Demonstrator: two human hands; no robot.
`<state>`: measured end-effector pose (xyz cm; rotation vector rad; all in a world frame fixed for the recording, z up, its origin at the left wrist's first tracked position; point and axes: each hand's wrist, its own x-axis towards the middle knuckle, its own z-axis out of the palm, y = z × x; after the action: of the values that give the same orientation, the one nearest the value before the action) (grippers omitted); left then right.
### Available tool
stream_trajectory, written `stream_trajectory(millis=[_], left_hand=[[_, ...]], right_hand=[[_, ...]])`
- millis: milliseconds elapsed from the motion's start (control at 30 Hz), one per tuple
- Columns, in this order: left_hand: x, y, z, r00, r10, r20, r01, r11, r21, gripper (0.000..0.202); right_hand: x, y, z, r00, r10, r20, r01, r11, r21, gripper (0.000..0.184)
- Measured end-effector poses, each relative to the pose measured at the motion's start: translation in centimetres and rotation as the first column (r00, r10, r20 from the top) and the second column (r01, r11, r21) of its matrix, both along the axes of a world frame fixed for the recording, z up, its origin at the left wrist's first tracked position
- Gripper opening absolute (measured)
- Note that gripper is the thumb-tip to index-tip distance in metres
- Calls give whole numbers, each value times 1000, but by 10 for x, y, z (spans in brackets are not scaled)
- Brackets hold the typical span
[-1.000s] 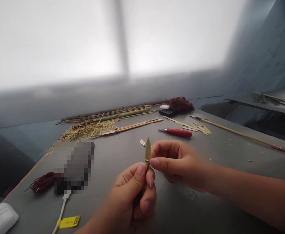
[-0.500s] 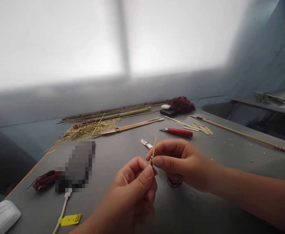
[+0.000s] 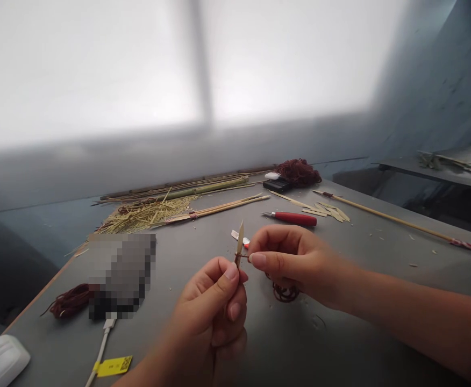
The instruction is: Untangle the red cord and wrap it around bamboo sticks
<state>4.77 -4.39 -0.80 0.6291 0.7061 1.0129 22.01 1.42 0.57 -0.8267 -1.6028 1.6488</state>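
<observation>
My left hand (image 3: 213, 317) pinches the lower end of a small pointed bamboo sliver (image 3: 240, 242) and holds it upright over the grey table (image 3: 340, 344). My right hand (image 3: 292, 263) is closed in a pinch just right of the sliver, thumb and forefinger on a thin dark red thread (image 3: 241, 255) that crosses the sliver's middle. A loose coil of the same red thread (image 3: 284, 293) hangs or lies under my right palm.
A red-handled knife (image 3: 292, 218) lies behind my hands, with bamboo slivers (image 3: 326, 210), a long stick (image 3: 397, 223), tied bamboo strips (image 3: 219, 207), straw shavings (image 3: 144, 215) and red thread bundles (image 3: 298, 171) farther back. At left are a red thread skein (image 3: 70, 301), a pixelated object (image 3: 120, 274) and a white cable with yellow tag (image 3: 112, 366).
The sliver has turned in my left fingers and now stands tilted slightly right. My right hand drew the thread sideways, and the coil under it has come into view.
</observation>
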Motion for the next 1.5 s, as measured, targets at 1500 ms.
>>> stream_trajectory(millis=[1500], left_hand=[[1,0,-10,970,-230,72,223,970,96,32]], right_hand=[[-2,-2,-1,992,121,-20,-123,990,-71,44]])
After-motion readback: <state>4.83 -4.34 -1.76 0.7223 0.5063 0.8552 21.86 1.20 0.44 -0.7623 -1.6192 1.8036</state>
